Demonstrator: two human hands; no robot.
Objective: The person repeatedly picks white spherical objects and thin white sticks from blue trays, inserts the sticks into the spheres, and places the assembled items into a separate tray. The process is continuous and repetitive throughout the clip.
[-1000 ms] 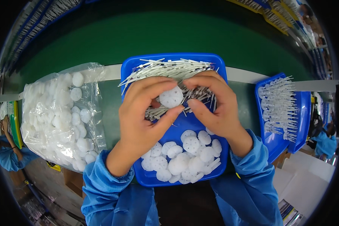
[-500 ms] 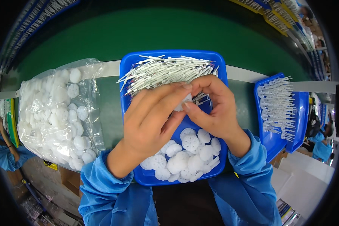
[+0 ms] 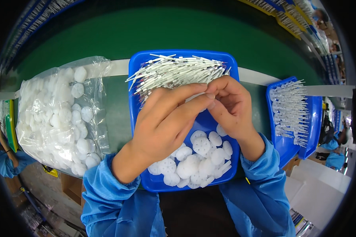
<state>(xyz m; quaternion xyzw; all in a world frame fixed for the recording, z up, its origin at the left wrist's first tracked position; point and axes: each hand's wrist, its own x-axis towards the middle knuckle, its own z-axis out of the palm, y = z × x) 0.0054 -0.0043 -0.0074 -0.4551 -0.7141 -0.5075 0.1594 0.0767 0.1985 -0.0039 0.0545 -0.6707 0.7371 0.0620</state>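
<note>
My left hand (image 3: 162, 120) and my right hand (image 3: 232, 112) meet fingertip to fingertip above a blue tray (image 3: 135, 126). A pale edge of a white plastic disc (image 3: 196, 96) shows between the fingers of my left hand; the rest of it is covered. The thumb and index finger of my right hand pinch close against it, and what lies in that pinch is hidden. Beyond my hands, a heap of thin white sticks (image 3: 178, 73) fills the far part of the tray. Loose white discs (image 3: 192, 164) with small holes are piled in its near part.
A clear plastic bag (image 3: 53, 118) full of white discs lies to the left. On the right, another blue tray (image 3: 278, 148) holds rows of discs joined to sticks (image 3: 290, 112). The green worktop (image 3: 166, 27) stretches beyond. Other people (image 3: 335, 160) are at the far right.
My left hand's fingers have closed further over the disc, which showed more before. Both hands shifted slightly right, and the tray appears moved slightly up in the picture.
</note>
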